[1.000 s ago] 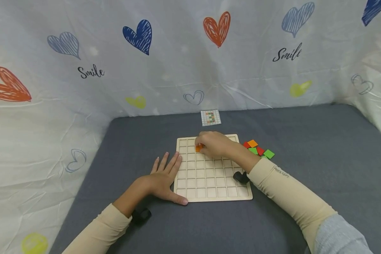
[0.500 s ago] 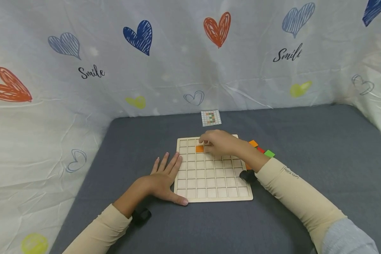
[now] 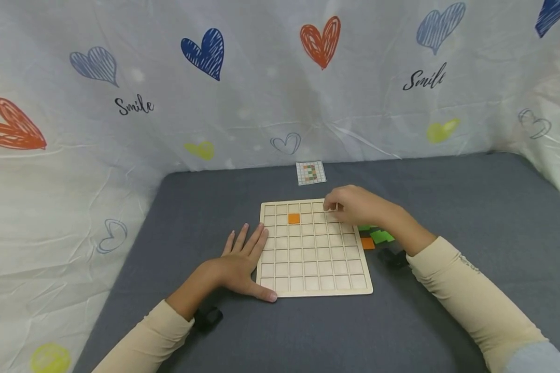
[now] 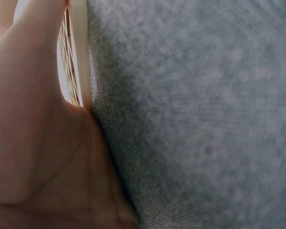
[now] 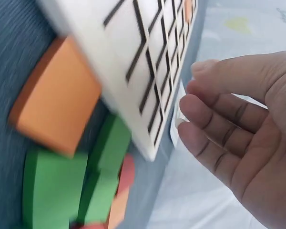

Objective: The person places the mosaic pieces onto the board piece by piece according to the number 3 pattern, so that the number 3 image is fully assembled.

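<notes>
A pale wooden grid board (image 3: 303, 255) lies on the grey table, one orange square tile (image 3: 294, 218) sitting in a cell of its second row. My left hand (image 3: 240, 267) rests at the board's left edge, fingers spread and thumb at the near left corner. In the left wrist view the palm (image 4: 52, 157) is right against the board's side. Over the far right corner of the board is my right hand (image 3: 361, 205). Its fingers are loosely bent, and the right wrist view shows nothing between the thumb and fingertips.
Beside the board's right edge lie loose tiles: an orange tile (image 5: 59, 98), several green tiles (image 5: 55, 188) and some red tiles (image 5: 127, 171). A small card (image 3: 311, 173) with a coloured grid pattern lies behind the board. A white curtain (image 3: 256, 93) printed with hearts hangs behind the table.
My right hand has let go of the orange tile, which stays in its cell, and has moved right across the board. My left hand has not moved.
</notes>
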A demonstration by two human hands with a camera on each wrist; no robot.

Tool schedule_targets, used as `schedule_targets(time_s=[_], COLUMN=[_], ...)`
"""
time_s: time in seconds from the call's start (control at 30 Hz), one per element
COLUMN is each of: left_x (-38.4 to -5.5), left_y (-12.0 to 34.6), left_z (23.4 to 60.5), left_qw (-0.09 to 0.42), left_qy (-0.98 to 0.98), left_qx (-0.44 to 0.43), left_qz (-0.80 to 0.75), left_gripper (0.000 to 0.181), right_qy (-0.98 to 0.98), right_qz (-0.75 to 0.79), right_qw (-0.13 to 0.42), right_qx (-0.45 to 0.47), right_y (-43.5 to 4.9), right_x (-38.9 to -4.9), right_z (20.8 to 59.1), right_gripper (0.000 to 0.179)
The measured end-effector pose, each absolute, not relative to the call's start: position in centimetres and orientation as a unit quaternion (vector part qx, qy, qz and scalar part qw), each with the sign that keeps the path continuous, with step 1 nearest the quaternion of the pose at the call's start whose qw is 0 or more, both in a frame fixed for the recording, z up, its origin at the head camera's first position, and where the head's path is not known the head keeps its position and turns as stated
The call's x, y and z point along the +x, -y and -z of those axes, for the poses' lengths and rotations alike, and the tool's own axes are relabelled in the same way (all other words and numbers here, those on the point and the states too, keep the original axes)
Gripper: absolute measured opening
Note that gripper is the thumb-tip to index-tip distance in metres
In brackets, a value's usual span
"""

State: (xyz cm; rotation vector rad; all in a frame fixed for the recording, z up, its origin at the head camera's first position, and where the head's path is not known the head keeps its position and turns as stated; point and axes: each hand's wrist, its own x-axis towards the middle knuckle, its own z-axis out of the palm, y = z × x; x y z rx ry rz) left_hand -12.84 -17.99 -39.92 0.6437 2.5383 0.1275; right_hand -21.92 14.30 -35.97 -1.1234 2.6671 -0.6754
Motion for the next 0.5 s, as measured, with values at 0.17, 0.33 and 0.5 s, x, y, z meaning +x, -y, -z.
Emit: schedule_targets(time_s=[0.17, 0.33, 0.5], left_x=[-12.8, -12.9, -12.9], left_y=[17.9, 18.0, 18.1], left_z=[39.7, 40.0, 40.3], left_qw=[0.252, 0.255, 0.256], left_qy=[-0.935, -0.935, -0.937], left_qx=[0.246, 0.24, 0.233], left_qz=[-0.051, -0.052, -0.049], left_gripper=[0.144, 0.144, 0.144], right_qy=[-0.897, -0.903, -0.909], right_qz=[0.206, 0.178, 0.169], right_qw=[0.082, 0.096, 0.118], right_qx=[-0.383, -0.378, -0.362], right_y=[-16.4, -17.9, -18.7], right_x=[-21.5, -20.9, -20.5], right_z=[35.5, 35.3, 35.5], right_gripper=[0.017, 0.016, 0.02])
